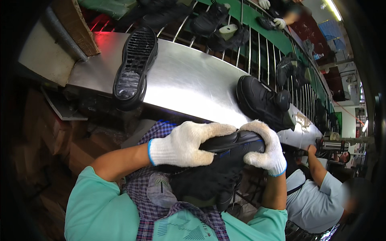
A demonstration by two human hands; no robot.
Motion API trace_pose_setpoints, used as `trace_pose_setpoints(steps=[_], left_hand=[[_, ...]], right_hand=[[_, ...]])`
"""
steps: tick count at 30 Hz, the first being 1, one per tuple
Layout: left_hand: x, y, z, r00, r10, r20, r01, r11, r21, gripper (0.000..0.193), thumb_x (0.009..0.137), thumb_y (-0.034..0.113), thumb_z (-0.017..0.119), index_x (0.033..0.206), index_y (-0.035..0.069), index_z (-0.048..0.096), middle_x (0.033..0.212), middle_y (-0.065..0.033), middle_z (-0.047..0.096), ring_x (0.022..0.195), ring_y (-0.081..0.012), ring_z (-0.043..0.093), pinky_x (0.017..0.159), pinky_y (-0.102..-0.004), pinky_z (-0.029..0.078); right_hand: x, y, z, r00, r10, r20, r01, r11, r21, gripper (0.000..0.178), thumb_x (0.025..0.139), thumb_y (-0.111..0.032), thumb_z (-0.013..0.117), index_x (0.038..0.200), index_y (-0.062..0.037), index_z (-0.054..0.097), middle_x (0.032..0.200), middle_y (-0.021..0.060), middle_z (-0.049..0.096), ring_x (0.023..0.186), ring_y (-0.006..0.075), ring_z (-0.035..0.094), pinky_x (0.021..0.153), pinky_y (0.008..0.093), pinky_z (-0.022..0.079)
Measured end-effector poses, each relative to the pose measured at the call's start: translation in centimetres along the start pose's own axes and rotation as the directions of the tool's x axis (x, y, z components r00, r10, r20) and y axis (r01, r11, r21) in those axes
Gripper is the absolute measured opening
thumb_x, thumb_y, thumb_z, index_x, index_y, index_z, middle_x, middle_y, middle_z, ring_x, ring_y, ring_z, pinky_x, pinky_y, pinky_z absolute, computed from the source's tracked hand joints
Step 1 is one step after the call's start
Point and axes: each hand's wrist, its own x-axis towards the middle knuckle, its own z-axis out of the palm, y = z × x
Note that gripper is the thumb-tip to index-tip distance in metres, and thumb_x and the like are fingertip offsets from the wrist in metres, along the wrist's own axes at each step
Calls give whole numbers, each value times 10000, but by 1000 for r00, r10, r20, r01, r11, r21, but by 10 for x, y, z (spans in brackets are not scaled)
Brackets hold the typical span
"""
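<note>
A black shoe [207, 174] is held close to my chest, its sole edge turned up and its dark upper hanging below. My left hand [185, 143], in a white knit glove with a blue cuff, grips one side of it, thumb and fingers closed round the sole edge. On the other side my right hand [266, 148], gloved alike, wraps round the shoe's end. Part of the shoe is hidden by the gloves. Beyond my hands, a black sole unit [136, 66] leans on the metal ledge [187, 82], tread showing. A black laced shoe [263, 100] rests at the ledge's right.
Behind the ledge runs a rack of metal bars [249, 48] carrying several black shoes [209, 20]. A co-worker in a light shirt [315, 197] is at my right, one hand on the ledge. Across the line another person's gloved hand [280, 23] touches a shoe. Cardboard boxes [86, 152] stand lower left.
</note>
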Motion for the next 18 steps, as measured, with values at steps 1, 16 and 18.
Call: trace_pose_setpoints(steps=[1,16,18], left_hand=[[-5,-3,5,995,89,-55,-84,992,89,755,805,59,719,1532,-41,543,1348,-222,716,1168,-296,751,1059,-366,584],[-93,-71,26,935,-346,75,258,520,-814,1151,888,961,388,1694,142,308,1685,-65,418,1534,-302,400,1276,-499,329],[-67,-79,1,879,-456,-139,175,580,-795,1025,973,871,413,1673,125,341,1655,-84,449,1491,-298,454,1240,-506,382]], right_hand=[[-1,5,3,1000,15,-2,-15,1000,2,773,709,-470,934,1277,2,705,1187,159,733,1094,312,726,991,421,560],[-56,-34,69,238,-476,-847,878,479,-23,572,799,-243,885,1242,17,634,1100,187,704,874,299,688,1223,562,376],[-86,-22,88,534,-260,-805,702,667,250,721,812,-297,890,1383,16,579,1313,216,643,1173,343,625,1280,550,294]])
